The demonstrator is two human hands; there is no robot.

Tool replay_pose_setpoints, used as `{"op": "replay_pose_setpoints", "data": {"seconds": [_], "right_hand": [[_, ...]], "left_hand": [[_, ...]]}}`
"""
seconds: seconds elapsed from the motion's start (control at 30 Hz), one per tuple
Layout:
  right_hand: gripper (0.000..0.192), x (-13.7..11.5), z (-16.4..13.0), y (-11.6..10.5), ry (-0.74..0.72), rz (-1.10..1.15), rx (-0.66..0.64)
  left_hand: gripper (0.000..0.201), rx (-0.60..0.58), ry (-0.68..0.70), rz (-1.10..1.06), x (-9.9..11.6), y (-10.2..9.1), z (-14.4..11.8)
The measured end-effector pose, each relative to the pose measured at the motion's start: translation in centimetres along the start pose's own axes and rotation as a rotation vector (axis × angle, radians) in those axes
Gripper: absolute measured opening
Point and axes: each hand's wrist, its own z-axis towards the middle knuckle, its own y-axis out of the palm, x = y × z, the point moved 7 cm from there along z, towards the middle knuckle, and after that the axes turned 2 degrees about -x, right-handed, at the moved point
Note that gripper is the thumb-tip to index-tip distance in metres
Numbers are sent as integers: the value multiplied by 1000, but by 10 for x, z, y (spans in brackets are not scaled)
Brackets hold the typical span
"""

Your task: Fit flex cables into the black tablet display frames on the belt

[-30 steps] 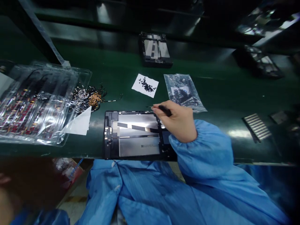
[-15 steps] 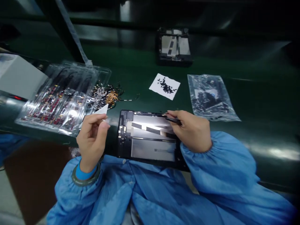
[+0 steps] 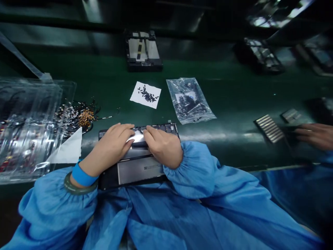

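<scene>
Both hands are lying fingers-down on an opened tablet chassis: the left hand and right hand are pressing flat at its far edge, fingertips almost meeting, neither grip pinching anything visible. This black frame with silvery inner panels is sitting at the near edge of the green tabletop, partly overhanging toward the blue sleeves. Open green surface is lying to its right. A clear blister tray of small parts is resting to the left, beside a loose heap of flex cables. Beyond are lying a paper square of dark screws and a clear plastic bag of black parts. A co-worker's hand is showing at far right.
</scene>
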Motion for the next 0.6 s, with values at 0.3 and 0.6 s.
{"op": "replay_pose_setpoints", "data": {"seconds": [0.3, 0.6], "right_hand": [[32, -6, 9, -2, 89, -30, -120], [32, -3, 7, -8, -34, -62, -71]], "left_hand": [[23, -21, 40, 40, 3, 5, 0], [37, -162, 112, 249, 15, 14, -3]]}}
